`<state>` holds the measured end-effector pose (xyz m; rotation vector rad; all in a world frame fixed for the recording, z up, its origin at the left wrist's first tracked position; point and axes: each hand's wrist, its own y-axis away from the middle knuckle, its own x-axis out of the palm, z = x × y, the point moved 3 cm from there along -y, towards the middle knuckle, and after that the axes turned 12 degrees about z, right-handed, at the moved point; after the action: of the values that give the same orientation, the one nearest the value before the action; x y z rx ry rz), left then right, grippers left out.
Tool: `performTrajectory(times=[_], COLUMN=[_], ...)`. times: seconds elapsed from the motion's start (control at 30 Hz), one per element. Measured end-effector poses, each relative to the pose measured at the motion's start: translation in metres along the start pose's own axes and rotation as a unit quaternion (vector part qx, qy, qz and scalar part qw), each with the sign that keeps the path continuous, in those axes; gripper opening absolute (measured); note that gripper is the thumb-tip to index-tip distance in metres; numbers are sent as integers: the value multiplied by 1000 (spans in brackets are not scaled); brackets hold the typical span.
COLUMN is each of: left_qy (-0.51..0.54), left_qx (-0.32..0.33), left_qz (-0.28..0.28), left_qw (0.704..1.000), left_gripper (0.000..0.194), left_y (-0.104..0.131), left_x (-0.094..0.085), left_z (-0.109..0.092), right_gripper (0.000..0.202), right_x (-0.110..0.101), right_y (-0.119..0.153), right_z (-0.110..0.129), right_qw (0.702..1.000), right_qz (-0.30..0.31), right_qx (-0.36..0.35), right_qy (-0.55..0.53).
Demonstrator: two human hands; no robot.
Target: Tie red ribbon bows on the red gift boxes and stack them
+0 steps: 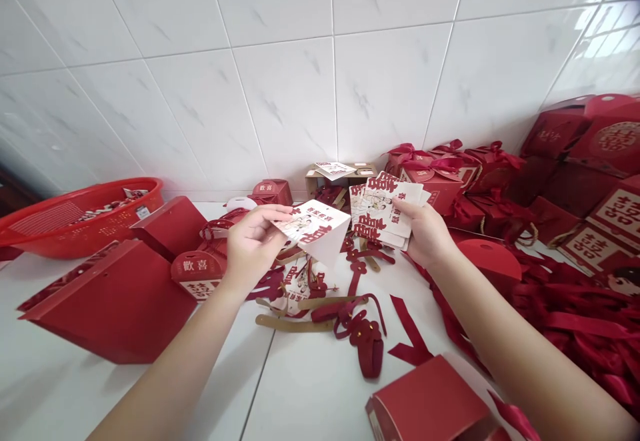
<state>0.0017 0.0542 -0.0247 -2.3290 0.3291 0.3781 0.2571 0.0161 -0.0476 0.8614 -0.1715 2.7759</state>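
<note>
Between its thumb and fingers my left hand (257, 241) pinches a folded white card (320, 224) with red characters and a small drawn figure. To the right, my right hand (427, 227) grips a fanned stack of similar cards (383, 209) by its right edge. The folded card and the stack are apart, with a narrow gap between them. Both are held above a scatter of dark red straps with flower shapes (367, 337) and tan strips (295, 324). Another printed card (296, 284) lies among the straps.
A red plastic basket (150, 194) stands at the left, beside a large red bag (117, 301). Ribbon-tied red boxes (435, 177) and a heap of red ribbon (565, 321) fill the right. A red box (430, 397) sits at the front edge. Behind is a tiled wall.
</note>
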Motion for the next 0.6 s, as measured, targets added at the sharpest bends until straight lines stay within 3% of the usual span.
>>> performTrajectory(times=[0.1,0.17,0.3,0.4,0.5,0.53,0.6], left_qy=[48,66,-44,-146,-170,-189,-267], left_qx=[9,23,114,158,163,152,48], left_qz=[19,63,164,203,249,245,221], left_qw=[999,996,979,955,940,939,937], left_gripper=[9,9,14,22,28,31,37], left_y=[2,4,11,15,15,13,8], left_x=[2,8,23,29,32,31,27], left_z=[-6,-9,-15,-13,-12,-11,-5], right_gripper=[27,27,24,38,36,33,32], right_x=[5,12,26,33,32,30,27], right_y=[5,12,27,32,32,31,29], right_z=[-9,-19,-37,-41,-42,-41,-39], right_qw=[993,975,921,899,901,907,926], right_qz=[48,102,230,308,326,318,287], right_qx=[103,193,315,305,283,276,245], right_qy=[21,30,-5,-57,-42,-19,24])
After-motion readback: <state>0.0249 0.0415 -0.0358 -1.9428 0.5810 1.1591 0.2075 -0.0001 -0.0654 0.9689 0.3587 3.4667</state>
